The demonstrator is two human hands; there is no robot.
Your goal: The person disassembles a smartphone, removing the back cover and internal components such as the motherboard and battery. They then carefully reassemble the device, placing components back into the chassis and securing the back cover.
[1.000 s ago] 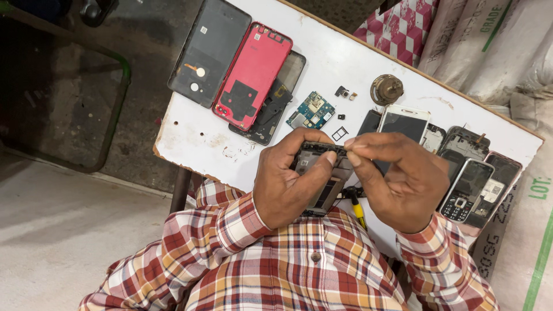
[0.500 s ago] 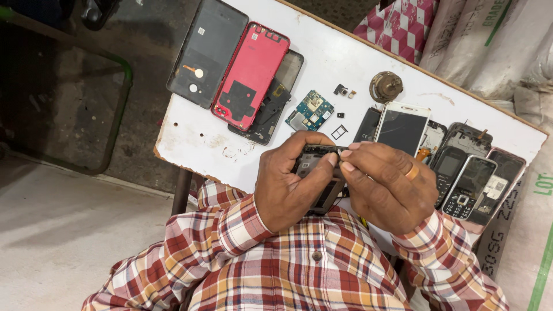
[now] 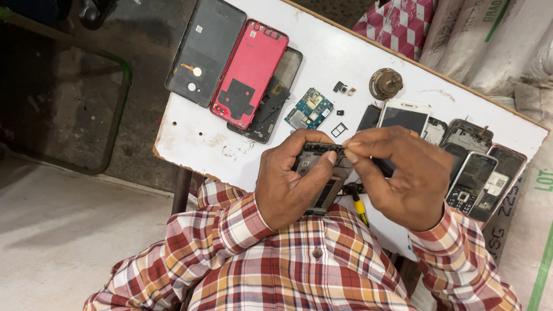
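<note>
While most of it lies bare, the white board (image 3: 345, 52) that serves as a table runs out of sight behind the person's plaid shirt (image 3: 299, 265) at the near edge. At its far left lie a dark back cover (image 3: 204, 52), a red back cover (image 3: 249, 72) overlapping a black phone frame (image 3: 271, 109), of which only the right side shows. At the right, a white-fronted phone (image 3: 403, 115) and a row of dark handsets (image 3: 478, 173) are partly covered by the right hand (image 3: 403, 178). The left hand (image 3: 291, 184) is closed round a dark phone chassis (image 3: 322, 178), held above the board's near edge; thumb across its face, fingers behind it and unseen. The right hand's thumb and forefinger are pinched together at the chassis's top edge; whatever sits between them is too small to make out. A yellow-handled tool (image 3: 359, 207) pokes out below the hands, its tip hidden. Smaller still: a green circuit board (image 3: 310, 109), a round brassy piece (image 3: 385, 83), a tiny camera part (image 3: 342, 88) and a thin black tray (image 3: 339, 129).
</note>
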